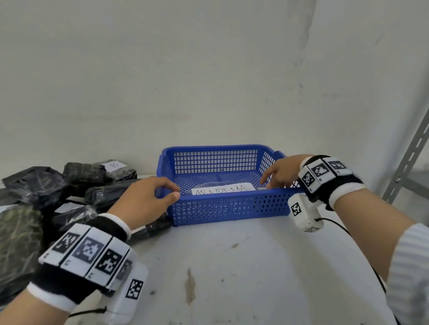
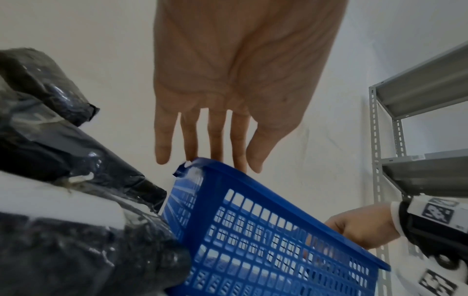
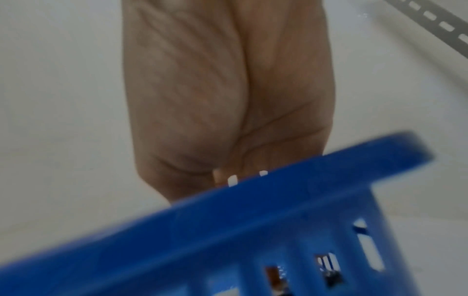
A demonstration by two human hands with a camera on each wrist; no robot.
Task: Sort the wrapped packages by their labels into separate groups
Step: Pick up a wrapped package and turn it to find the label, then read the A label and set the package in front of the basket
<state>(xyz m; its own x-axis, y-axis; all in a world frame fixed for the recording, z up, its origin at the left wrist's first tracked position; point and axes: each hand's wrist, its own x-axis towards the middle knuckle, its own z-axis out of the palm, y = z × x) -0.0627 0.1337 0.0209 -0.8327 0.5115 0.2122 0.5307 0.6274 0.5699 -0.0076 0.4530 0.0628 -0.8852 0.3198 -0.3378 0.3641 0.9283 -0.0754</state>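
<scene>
Black-wrapped packages (image 1: 37,204) lie heaped at the left of the frame on a scuffed white desk (image 1: 241,272), one at the back of the pile showing a white label marked "B" (image 1: 114,164); none has yet been moved into the blue plastic basket (image 1: 231,209) at centre. The basket holds only a paper sign (image 1: 223,190) reading "ABNORMAL" (apparently marking it as the bin for one group). The left hand (image 1: 146,199) rests at the basket's near-left corner, fingers straight over the rim in the left wrist view, thumb on the outer wall, holding nothing else. The right hand (image 1: 281,172) reaches over the right rim with fingers loosely extended down inside, near the sign's right end; whether they touch it cannot be told, since the right wrist view is blurred. Both hands seem placed to square up the basket before sorting begins. A grey metal shelving upright (image 1: 418,142) stands at the far right.
</scene>
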